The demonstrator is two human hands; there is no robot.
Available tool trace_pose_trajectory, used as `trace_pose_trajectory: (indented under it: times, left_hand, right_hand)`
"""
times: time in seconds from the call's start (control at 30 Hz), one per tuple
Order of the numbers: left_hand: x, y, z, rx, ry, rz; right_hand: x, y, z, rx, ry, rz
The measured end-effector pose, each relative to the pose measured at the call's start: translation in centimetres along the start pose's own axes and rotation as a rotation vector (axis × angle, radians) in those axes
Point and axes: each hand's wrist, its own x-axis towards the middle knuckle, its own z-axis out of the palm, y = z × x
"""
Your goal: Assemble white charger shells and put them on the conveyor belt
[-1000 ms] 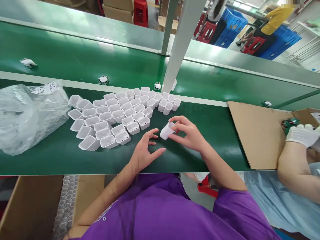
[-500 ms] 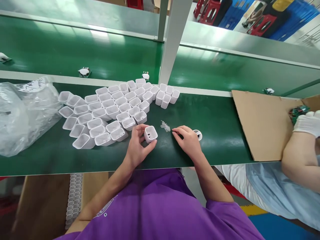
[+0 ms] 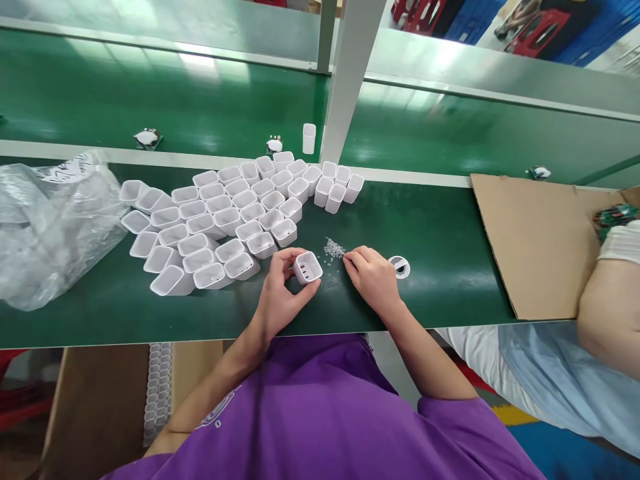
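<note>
My left hand (image 3: 278, 297) holds a small white square plastic shell (image 3: 307, 267) upright on the green bench (image 3: 440, 240), its open end up. My right hand (image 3: 373, 277) rests to the right of it, fingertips pinched together at a little heap of tiny clear parts (image 3: 333, 249). Whether a part sits between those fingertips cannot be told. A small white ring-shaped piece (image 3: 399, 267) lies just right of my right hand. Several identical white shells (image 3: 225, 213) stand packed in rows to the left and behind my left hand.
A crumpled clear plastic bag (image 3: 47, 227) lies at the left. A cardboard sheet (image 3: 540, 240) covers the bench at the right, where another person's arm (image 3: 607, 307) and gloved hand work. A white post (image 3: 350, 73) rises behind the shells. Small parts ride the rear belt (image 3: 147, 137).
The shell passed from my right hand to my left, which set it upright on the bench. My right hand dropped to the heap of tiny parts. The view shifted slightly.
</note>
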Motion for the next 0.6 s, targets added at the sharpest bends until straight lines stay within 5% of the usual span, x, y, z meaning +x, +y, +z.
trace_pose_trajectory:
  times: [0.3, 0.6]
  left_hand:
    - [0.4, 0.7, -0.5, -0.405, -0.186, -0.158]
    - [0.4, 1.0, -0.4, -0.527, -0.193, -0.205]
  right_hand:
    - [0.7, -3.2, -1.9, 0.574, 0.224, 0.028]
    - [1.2, -4.4, -1.0, 0.487, 0.297, 0.024]
